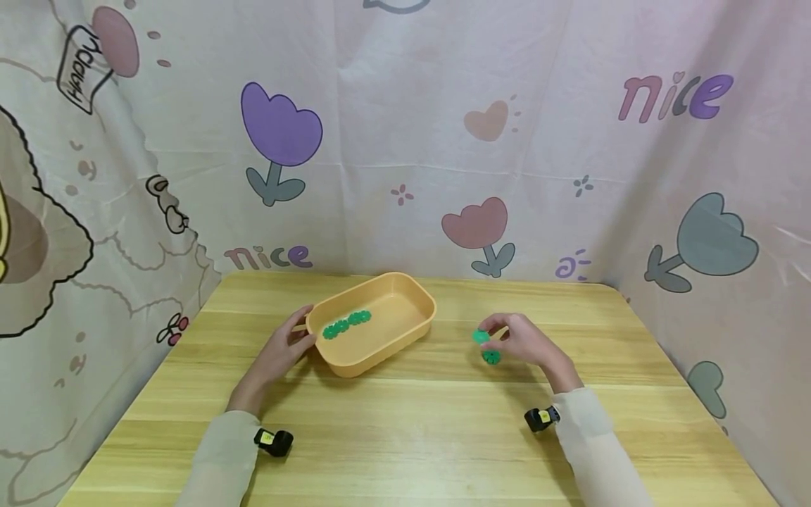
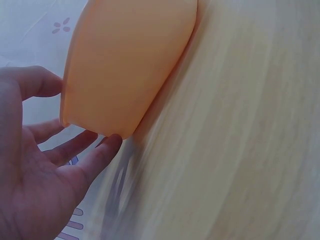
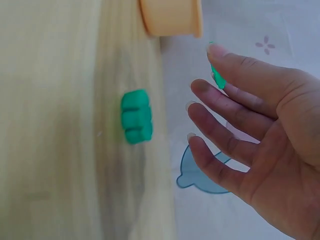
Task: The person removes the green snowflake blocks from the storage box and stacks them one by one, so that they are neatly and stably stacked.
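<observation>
My left hand grips the left end of a light orange plastic tray, its fingers and thumb at the rim and outer wall in the left wrist view. Inside the tray, along its left side, lies a row of several green flower-shaped plastic pieces. Over the table to the right, my right hand pinches a green disc-like piece between thumb and index finger; the other fingers are loosely bent. Just below it on the wood is another green flower-shaped piece, with notched edges.
The wooden table reaches back to a patterned curtain, which also hangs along both sides. A black wrist camera sits on the left sleeve, and a second black camera on the right sleeve.
</observation>
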Demonstrator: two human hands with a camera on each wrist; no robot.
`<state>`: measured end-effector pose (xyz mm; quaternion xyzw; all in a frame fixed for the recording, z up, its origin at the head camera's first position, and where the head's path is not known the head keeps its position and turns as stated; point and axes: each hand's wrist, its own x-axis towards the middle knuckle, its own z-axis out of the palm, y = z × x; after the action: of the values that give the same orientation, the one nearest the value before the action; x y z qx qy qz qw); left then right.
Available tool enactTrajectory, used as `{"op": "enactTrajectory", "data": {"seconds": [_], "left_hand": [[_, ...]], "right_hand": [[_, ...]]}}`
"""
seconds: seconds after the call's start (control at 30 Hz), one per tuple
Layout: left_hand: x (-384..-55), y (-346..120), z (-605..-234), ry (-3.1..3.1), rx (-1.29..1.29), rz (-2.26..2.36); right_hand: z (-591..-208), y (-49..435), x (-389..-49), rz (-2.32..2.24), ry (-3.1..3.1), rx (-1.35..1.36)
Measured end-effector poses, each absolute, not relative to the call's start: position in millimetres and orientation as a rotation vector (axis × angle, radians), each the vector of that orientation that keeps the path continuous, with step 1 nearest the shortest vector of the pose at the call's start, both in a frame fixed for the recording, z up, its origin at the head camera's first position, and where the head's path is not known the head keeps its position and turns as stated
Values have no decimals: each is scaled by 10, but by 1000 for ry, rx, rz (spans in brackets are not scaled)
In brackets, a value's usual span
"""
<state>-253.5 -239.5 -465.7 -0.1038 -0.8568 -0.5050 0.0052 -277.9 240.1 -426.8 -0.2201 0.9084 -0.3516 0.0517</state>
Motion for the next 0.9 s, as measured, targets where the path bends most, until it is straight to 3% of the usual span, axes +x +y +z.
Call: {"op": "enactTrajectory", "data": {"seconds": [0.9], "left_hand": [[-2511,-2391,-4650,-2661,-329,-1600]], "right_hand": [[-4551,2707,-2784,-1050,2653,-726]]}}
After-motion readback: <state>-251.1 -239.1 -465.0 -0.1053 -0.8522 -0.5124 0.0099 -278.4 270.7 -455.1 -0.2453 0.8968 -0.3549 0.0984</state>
